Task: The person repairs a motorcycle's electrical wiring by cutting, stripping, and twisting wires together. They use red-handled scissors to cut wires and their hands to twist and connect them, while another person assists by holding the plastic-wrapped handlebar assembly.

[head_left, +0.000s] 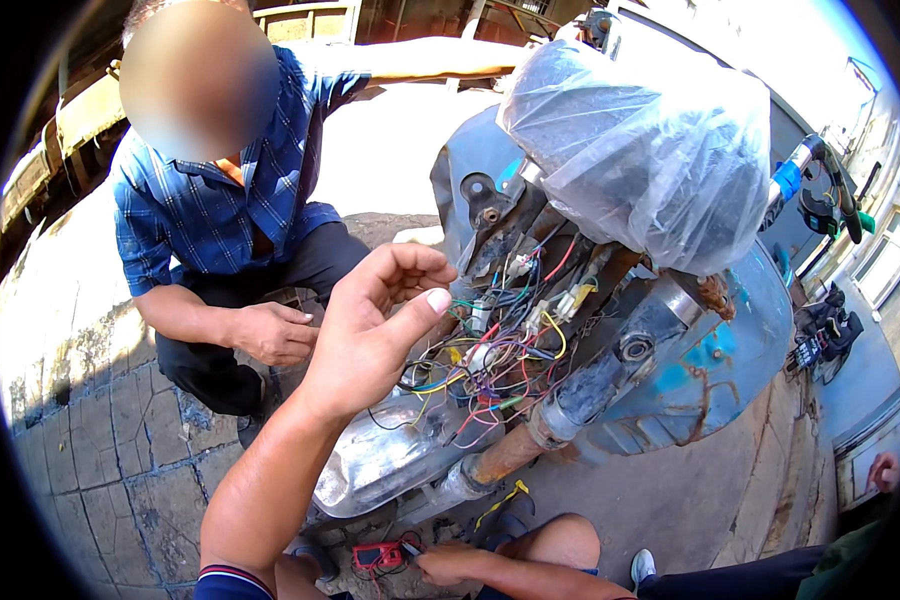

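Note:
My left hand (380, 325) is raised beside a bundle of multicoloured wires (510, 350) on a stripped motorbike front. Its fingers are loosely curled, the thumb stands apart, and nothing shows in it. Low down, my right hand (448, 563) is closed on what looks like a thin test probe (410, 547). A red multimeter (378, 556) lies on the ground just left of that hand, dark leads around it. The wires have loose ends and several white connectors. Below them sits a worn silver metal cover (390, 455).
Clear plastic wraps the part above the wires (640, 150). Weathered blue body panels (710, 360) flank a rusty fork tube (505, 455). A person in a blue checked shirt (205, 220) crouches at left, one arm stretched behind the bike. Another person's hand (883, 472) shows at far right.

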Demonstrator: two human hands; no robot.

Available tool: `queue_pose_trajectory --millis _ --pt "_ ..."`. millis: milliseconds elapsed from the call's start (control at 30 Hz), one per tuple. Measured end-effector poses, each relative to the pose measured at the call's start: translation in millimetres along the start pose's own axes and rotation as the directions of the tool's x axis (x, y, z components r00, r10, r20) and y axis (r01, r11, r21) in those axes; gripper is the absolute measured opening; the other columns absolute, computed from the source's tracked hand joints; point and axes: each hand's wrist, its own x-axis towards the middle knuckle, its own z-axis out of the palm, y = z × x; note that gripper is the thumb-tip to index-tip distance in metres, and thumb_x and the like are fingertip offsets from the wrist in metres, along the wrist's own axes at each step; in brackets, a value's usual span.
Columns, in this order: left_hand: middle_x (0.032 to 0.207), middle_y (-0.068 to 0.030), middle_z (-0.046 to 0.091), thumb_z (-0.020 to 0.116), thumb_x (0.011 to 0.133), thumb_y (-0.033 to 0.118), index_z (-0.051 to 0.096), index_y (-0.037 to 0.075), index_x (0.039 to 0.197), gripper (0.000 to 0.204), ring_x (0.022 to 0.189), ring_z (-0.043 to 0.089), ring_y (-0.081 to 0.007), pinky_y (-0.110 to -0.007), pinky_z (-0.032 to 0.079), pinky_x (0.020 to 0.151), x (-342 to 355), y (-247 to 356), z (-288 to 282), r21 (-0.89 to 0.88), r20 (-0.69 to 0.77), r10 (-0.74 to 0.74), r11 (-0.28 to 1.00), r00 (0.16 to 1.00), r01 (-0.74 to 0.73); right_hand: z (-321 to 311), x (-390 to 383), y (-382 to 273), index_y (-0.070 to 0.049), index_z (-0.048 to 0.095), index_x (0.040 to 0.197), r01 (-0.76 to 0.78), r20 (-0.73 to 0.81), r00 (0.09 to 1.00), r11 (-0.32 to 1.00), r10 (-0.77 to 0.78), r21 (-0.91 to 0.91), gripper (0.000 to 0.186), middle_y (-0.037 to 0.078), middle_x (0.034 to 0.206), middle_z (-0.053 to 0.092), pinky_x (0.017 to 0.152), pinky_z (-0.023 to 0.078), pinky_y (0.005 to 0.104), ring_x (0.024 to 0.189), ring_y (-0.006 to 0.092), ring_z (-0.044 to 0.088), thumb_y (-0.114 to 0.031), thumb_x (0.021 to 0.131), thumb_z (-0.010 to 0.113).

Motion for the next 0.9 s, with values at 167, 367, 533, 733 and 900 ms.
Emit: queue_pose_trajectory --millis 167,367,533,733,900 --pt "0.111 -0.0082 0.070 0.064 0.098 0.002 0.061 -0.002 0.118 0.021 0.104 0.065 -0.0135 -0.028 0.052 0.093 39 -10 12 0.108 0.070 -0.089 0.991 0.994 0.081 -6 24 8 0.001 0.064 0.110 0.009 0.006 1.000 1.000 -0.009 -0.021 0.035 0.024 0.106 0.071 0.086 0.053 0.0529 0.101 0.0414 0.069 -0.030 0.094 0.062" --pt "0.091 -0.0039 0.069 0.066 0.094 -0.001 0.065 -0.005 0.108 0.016 0.076 0.062 -0.0080 -0.026 0.053 0.069 69 -6 28 0.480 0.112 -0.009 0.876 0.994 -0.047 -35 28 9 0.001 0.065 0.111 0.042 -0.010 0.999 0.998 -0.041 0.041 0.036 0.024 0.106 0.071 0.088 0.053 0.0519 0.102 0.0412 0.069 -0.029 0.092 0.063" --pt "0.083 -0.0061 0.068 0.072 0.090 0.005 0.065 -0.005 0.099 0.015 0.070 0.061 -0.0105 -0.028 0.051 0.065 78 5 40 0.441 0.117 -0.220 0.885 0.968 0.148 -34 34 23 0.003 0.065 0.113 0.066 -0.044 0.997 0.997 -0.065 0.025 0.038 0.025 0.108 0.071 0.090 0.052 0.0513 0.105 0.0419 0.068 -0.029 0.092 0.064" --pt "0.078 -0.0023 0.065 0.070 0.093 0.006 0.065 -0.001 0.095 0.008 0.071 0.059 -0.0082 -0.026 0.048 0.063 78 2 37 0.383 0.091 -0.225 0.907 0.970 0.174 -35 24 26 0.003 0.068 0.116 0.053 -0.084 0.995 0.998 -0.052 0.018 0.039 0.026 0.118 0.068 0.095 0.052 0.0485 0.114 0.0401 0.066 -0.026 0.090 0.064" --pt "0.081 -0.0032 0.067 0.065 0.097 0.010 0.062 0.000 0.095 0.011 0.074 0.058 -0.0082 -0.025 0.047 0.065 70 16 42 0.375 0.043 -0.219 0.908 0.975 0.188 -33 22 35 0.005 0.068 0.117 0.048 -0.110 0.993 0.999 -0.046 0.010 0.041 0.026 0.124 0.067 0.098 0.052 0.0473 0.117 0.0389 0.065 -0.025 0.089 0.064"
